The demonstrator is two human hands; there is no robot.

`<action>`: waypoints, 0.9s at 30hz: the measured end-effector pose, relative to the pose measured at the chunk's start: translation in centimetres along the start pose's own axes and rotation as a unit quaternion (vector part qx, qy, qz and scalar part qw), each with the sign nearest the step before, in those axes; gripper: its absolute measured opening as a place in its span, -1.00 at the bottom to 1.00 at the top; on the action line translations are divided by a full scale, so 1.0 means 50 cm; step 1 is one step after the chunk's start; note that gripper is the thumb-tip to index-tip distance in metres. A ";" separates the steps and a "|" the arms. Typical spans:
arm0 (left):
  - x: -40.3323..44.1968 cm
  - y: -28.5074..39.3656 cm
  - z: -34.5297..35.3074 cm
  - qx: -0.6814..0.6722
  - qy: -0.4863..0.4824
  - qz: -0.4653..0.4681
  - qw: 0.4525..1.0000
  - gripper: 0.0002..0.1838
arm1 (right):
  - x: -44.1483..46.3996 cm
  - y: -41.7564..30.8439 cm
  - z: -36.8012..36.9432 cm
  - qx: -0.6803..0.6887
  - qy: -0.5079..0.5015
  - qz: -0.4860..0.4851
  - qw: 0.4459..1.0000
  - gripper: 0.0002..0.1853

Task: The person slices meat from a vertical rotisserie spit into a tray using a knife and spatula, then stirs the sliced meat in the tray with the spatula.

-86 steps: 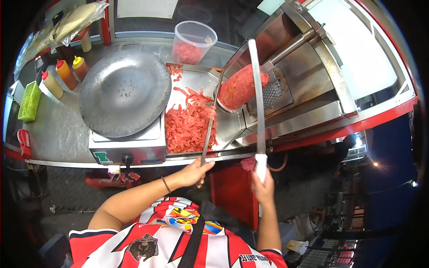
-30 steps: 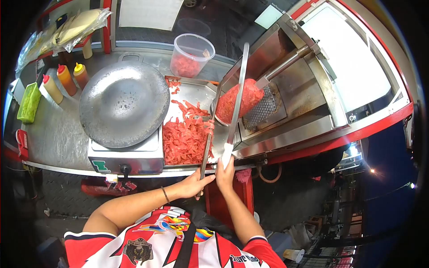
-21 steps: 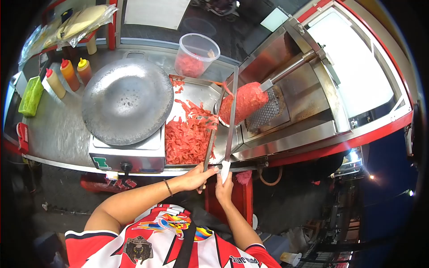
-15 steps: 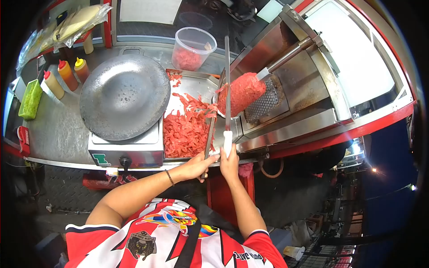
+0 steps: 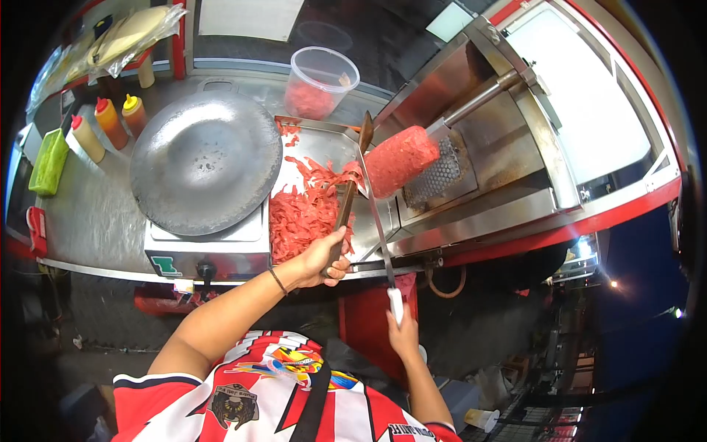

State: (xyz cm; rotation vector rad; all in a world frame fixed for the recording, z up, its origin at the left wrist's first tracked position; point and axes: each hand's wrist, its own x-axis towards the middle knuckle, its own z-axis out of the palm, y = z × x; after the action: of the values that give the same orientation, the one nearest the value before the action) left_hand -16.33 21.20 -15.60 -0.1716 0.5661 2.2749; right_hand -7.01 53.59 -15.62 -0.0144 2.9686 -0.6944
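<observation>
My left hand [image 5: 324, 258] is closed round the handle of a long wooden spatula [image 5: 344, 214], which points up and away over the edge of a metal tray [image 5: 335, 132]. My right hand [image 5: 403, 335] grips the white handle of a long knife [image 5: 384, 250]. Its blade slants up and left, with the tip end crossing near the spatula and the left end of a red meat cone [image 5: 403, 158]. That cone sits on a tilted metal spit [image 5: 482, 102]. Thin red meat shavings [image 5: 305, 228] are heaped in the tray, with some strips reaching up to the spatula.
A metal grill housing [image 5: 508, 166] surrounds the spit at right. Left of the tray, a domed metal pan [image 5: 206, 162] rests on a stove [image 5: 210, 254]. A clear bucket [image 5: 322, 81] with red meat stands behind. Sauce bottles [image 5: 110, 124] and a green container [image 5: 48, 162] are farther left.
My right hand has drawn the knife down toward me and to the right, tilting the blade left. My left hand has shifted slightly left and up, apart from the right.
</observation>
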 end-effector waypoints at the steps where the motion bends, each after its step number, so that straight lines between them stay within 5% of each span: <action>1: -0.001 0.007 -0.020 -0.053 -0.055 -0.010 0.997 -0.47 | -0.030 0.036 -0.027 0.002 -0.017 -0.014 1.000 -0.65; 6: -0.017 0.013 -0.065 -0.128 -0.130 -0.025 0.983 -0.46 | -0.066 0.055 -0.160 -0.027 -0.077 0.010 0.997 -0.71; 23: -0.064 0.033 -0.082 -0.031 -0.014 -0.064 0.997 -0.50 | -0.085 -0.039 -0.322 -0.151 -0.066 0.005 0.986 -0.72; 27: -0.081 0.035 -0.070 0.035 0.022 -0.064 0.997 -0.51 | -0.062 -0.112 -0.344 -0.075 -0.103 0.067 0.990 -0.72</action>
State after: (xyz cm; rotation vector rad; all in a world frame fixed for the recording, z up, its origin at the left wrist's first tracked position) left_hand -14.95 15.92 -16.93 -0.2169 0.6388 2.1293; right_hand -5.59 56.26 2.51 0.0951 2.7847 -0.4243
